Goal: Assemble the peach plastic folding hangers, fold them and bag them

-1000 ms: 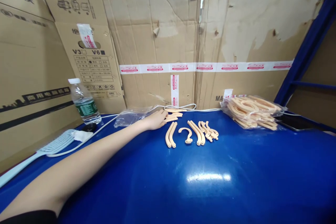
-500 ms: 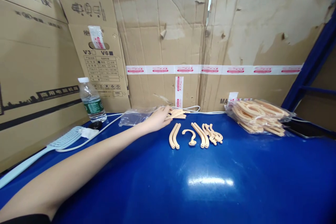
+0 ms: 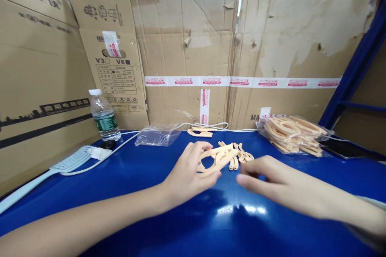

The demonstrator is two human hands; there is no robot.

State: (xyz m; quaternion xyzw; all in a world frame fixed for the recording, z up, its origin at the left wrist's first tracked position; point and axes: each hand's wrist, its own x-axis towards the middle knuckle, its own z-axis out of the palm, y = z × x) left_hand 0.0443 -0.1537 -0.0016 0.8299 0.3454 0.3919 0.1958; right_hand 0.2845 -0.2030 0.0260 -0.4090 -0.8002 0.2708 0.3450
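Left hand point(image 3: 187, 172) gripping flat, curved, beige plastic-looking pieces point(image 3: 226, 160), raised over glossy blue worktop point(image 3: 211, 233), mid-scene; their long axis slants near-left to far-right. Pieces lie left and slightly far of right hand point(image 3: 268, 178), just apart; its fingers half-curled, cannot tell whether holding anything
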